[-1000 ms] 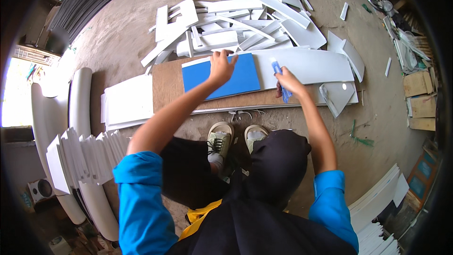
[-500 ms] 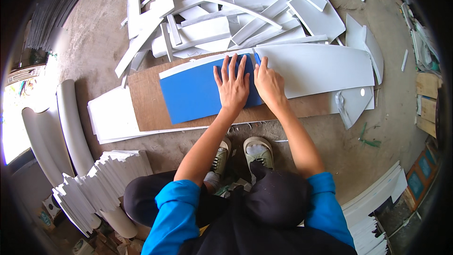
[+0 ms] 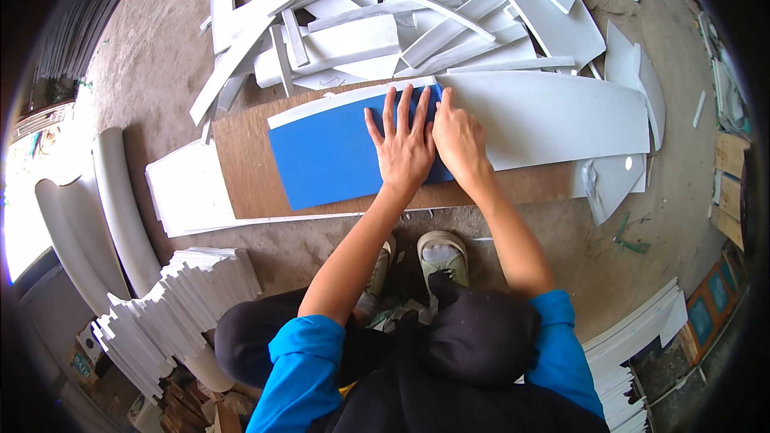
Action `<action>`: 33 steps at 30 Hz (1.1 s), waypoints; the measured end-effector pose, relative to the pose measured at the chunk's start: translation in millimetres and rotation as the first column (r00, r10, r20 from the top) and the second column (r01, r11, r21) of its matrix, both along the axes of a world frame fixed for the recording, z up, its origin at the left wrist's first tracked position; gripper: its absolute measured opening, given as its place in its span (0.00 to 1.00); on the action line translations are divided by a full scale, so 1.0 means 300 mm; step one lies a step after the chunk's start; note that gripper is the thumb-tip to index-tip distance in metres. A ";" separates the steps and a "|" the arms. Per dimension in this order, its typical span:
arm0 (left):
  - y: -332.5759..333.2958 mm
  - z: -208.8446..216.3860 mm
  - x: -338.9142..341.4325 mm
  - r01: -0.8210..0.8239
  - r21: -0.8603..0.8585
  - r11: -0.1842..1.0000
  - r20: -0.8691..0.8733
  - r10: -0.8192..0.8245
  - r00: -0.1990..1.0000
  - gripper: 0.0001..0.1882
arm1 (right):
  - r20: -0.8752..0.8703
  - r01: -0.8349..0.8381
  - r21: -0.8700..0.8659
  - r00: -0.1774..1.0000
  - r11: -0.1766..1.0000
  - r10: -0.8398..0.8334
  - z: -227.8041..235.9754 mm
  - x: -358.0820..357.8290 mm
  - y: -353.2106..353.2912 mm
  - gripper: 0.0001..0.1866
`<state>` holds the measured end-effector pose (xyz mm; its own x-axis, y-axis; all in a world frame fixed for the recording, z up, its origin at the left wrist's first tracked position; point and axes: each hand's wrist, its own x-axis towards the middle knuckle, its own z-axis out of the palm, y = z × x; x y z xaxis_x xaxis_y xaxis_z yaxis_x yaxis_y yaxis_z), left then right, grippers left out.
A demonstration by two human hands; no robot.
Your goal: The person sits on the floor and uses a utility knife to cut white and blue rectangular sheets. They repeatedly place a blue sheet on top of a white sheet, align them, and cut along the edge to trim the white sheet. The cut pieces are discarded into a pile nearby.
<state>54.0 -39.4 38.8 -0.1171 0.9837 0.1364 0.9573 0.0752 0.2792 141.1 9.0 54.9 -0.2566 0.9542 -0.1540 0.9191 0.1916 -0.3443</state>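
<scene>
A blue rectangular panel [image 3: 325,152] lies on a long white curved sheet [image 3: 561,116], on top of a brown wooden board [image 3: 241,168]. My left hand [image 3: 405,140] presses flat on the panel near its right end, fingers spread. My right hand [image 3: 461,136] is closed around a slim blue tool [image 3: 439,91], which looks like a utility knife, at the panel's right edge. Most of the tool is hidden by the fingers, and its tip cannot be made out. The two hands are side by side, nearly touching.
Beyond the board lies a heap of white offcuts [image 3: 353,44]. White sheets [image 3: 188,192] stick out beneath the board. A stack of white strips [image 3: 172,305] and curled white sheets [image 3: 124,208] stand at left. My shoes [image 3: 443,256] are just below the board.
The view has shifted slightly. My right hand has come closer to my left hand, and less of the blue tool shows. My left hand stays flat on the blue panel.
</scene>
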 end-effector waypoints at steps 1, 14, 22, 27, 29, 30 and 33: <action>-0.001 0.000 -0.001 0.000 -0.002 1.000 -0.002 0.000 1.000 0.24 | -0.032 -0.004 -0.016 0.999 1.000 0.003 -0.008 0.001 0.007 0.17; -0.019 -0.007 0.009 -0.004 0.052 0.999 -0.008 0.005 1.000 0.27 | -0.051 -0.024 -0.261 0.999 0.965 0.011 0.019 0.189 -0.383 0.16; -0.022 -0.020 0.011 -0.006 0.080 0.997 -0.015 0.007 1.000 0.26 | 0.000 -0.028 -0.249 1.000 0.968 0.029 -0.020 0.231 -0.506 0.10; -0.028 -0.013 0.008 -0.007 0.090 0.996 0.018 0.005 1.000 0.24 | 0.019 -0.035 -0.219 0.999 0.975 0.040 0.080 0.252 -0.460 0.08; -0.023 -0.006 0.010 -0.012 0.079 0.997 0.011 0.011 1.000 0.25 | -0.018 0.021 -0.171 1.000 0.985 -0.024 0.162 0.239 -0.378 0.09; -0.029 -0.007 -0.001 -0.023 0.073 0.997 0.002 0.023 1.000 0.25 | -0.061 0.021 -0.145 0.998 0.989 -0.030 0.194 0.212 -0.317 0.09; -0.023 -0.002 0.005 -0.016 0.061 0.998 0.018 0.015 1.000 0.26 | -0.038 0.010 -0.023 0.999 1.000 -0.011 0.134 0.137 -0.138 0.10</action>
